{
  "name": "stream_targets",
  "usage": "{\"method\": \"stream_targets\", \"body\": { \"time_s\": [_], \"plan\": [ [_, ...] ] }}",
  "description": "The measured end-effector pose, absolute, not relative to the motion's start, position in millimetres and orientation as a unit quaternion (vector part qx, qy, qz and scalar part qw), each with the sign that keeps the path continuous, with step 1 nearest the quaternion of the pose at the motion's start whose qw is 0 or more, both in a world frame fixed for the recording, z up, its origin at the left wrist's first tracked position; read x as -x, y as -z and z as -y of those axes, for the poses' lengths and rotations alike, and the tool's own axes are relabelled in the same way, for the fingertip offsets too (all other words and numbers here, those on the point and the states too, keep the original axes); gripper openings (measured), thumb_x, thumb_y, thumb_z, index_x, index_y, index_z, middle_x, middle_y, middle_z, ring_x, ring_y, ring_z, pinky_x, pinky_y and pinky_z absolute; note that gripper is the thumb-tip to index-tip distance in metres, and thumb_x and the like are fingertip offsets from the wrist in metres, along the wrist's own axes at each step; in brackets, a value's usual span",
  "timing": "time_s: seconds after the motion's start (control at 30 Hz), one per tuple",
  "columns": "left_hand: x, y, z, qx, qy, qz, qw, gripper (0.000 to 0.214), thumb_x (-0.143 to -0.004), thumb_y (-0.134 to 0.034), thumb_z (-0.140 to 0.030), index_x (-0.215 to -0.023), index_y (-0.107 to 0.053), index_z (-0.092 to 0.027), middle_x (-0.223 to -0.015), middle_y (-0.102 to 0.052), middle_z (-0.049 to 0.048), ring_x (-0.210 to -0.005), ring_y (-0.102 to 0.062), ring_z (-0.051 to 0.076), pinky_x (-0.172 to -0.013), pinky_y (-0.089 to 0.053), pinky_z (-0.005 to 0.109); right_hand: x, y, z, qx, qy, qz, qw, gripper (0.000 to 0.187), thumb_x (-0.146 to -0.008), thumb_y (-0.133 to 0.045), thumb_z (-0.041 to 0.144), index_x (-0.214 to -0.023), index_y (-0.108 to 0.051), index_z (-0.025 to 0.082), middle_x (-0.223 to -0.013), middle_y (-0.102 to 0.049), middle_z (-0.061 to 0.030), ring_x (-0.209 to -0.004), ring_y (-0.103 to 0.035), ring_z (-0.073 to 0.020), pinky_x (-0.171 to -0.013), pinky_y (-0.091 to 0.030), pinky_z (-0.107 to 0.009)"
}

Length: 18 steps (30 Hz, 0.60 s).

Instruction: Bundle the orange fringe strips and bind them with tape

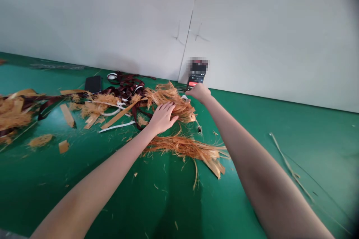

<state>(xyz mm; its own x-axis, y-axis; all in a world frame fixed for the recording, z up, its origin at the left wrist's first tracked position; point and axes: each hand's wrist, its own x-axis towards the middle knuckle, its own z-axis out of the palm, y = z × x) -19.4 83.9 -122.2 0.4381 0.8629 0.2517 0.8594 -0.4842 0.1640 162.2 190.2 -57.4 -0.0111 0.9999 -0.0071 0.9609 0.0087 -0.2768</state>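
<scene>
My left hand (162,118) lies flat, fingers stretched out, on a bundle of tan raffia-like fibre (182,110). The fingers do not wrap round it. My right hand (199,92) grips the lower end of a smartphone (197,78), which stands tilted up near the white wall; its screen is lit and partly pixelated. The hand covers the phone's bottom edge. Closer to me, a second bundle of orange-tan fibre (182,145) is spread on the green surface, with flat strips at its right end.
Dark brown ribbon (123,87) lies tangled left of my left hand, near a dark flat rectangular object (93,84). More fibre and ribbon heap (17,114) at the far left. The white wall (266,37) rises behind. A thin pale strip (290,166) lies at right.
</scene>
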Motion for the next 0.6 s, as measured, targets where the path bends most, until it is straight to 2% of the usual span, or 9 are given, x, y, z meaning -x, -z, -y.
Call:
{"method": "stream_targets", "body": {
  "time_s": [0.17, 0.33, 0.5, 0.6],
  "plan": [
    [19.5, 121.5, -83.9, -0.847, -0.15, -0.509, 0.007, 0.052, -0.095, -0.033, -0.044, -0.135, -0.042, -0.012, -0.145, -0.042, 0.0097, -0.135, -0.035, 0.023, -0.111, -0.027, 0.038, -154.0, 64.7, -177.0, 0.687, -0.091, 0.719, 0.053, 0.029, -0.074, -0.064, 0.041, -0.092, -0.07, 0.02, -0.101, -0.07, -0.0095, -0.097, -0.064, -0.0226, -0.081, -0.049, -0.032],
    [19.2, 123.1, -85.0, -0.844, -0.149, -0.515, 0.006, 0.053, -0.095, -0.033, -0.045, -0.134, -0.043, -0.01, -0.144, -0.043, 0.0101, -0.135, -0.036, 0.022, -0.112, -0.026, 0.037, -149.9, 63.2, -172.0, 0.692, -0.047, 0.719, 0.045, 0.032, -0.07, -0.067, 0.031, -0.096, -0.069, 0.014, -0.102, -0.069, -0.0156, -0.1, -0.063, -0.0284, -0.083, -0.048, -0.036],
    [19.5, 123.8, -86.0, -0.845, -0.146, -0.514, 0.005, 0.054, -0.095, -0.031, -0.045, -0.134, -0.044, -0.01, -0.144, -0.043, 0.0102, -0.135, -0.036, 0.022, -0.112, -0.026, 0.037, -154.3, 45.4, -169.0, 0.724, -0.003, 0.684, 0.09, 0.039, -0.071, -0.065, 0.034, -0.1, -0.067, 0.008, -0.104, -0.066, -0.0208, -0.102, -0.061, -0.0333, -0.083, -0.047, -0.04],
    [20.2, 123.5, -86.0, -0.848, -0.144, -0.511, 0.007, 0.054, -0.096, -0.029, -0.046, -0.134, -0.044, -0.011, -0.145, -0.042, 0.0096, -0.135, -0.035, 0.023, -0.112, -0.026, 0.038, -163.1, 31.1, -168.5, 0.742, -0.001, 0.66, 0.12, 0.042, -0.069, -0.066, 0.034, -0.101, -0.067, 0.006, -0.102, -0.067, -0.0213, -0.097, -0.063, -0.0332, -0.077, -0.048, -0.041]
  ]
}}
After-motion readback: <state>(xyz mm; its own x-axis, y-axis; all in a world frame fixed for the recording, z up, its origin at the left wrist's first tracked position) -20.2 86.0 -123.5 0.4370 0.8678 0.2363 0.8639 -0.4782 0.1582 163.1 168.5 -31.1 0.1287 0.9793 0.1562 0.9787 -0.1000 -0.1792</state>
